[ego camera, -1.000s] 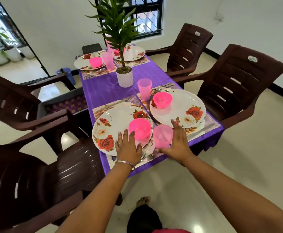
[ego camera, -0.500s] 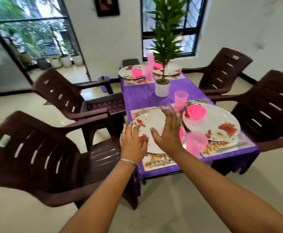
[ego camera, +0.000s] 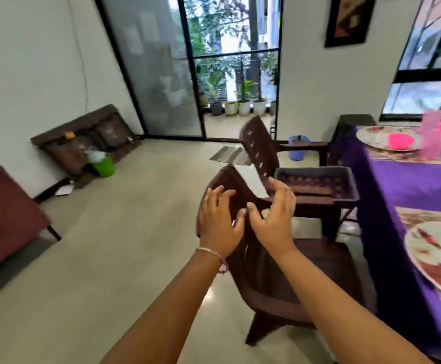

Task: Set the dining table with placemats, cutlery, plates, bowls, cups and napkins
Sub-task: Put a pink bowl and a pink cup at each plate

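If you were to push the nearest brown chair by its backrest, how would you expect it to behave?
The brown chair looks like moulded plastic with a slotted back, so probably light and stiff. On the glossy floor its legs would likely slide easily. Pushed high up, it might tip rather than glide.

No text, label, brand, number or sign can be read anywhere in the view. The framed picture (ego camera: 349, 19) on the wall, above and behind the purple-clothed counter (ego camera: 408, 177), shows only blurred dark and pale patches, with no letters that can be made out. The flowered plates (ego camera: 436, 256) on that counter and the brown chair (ego camera: 274, 261) just beside it carry patterns and slots but no writing that can be told.
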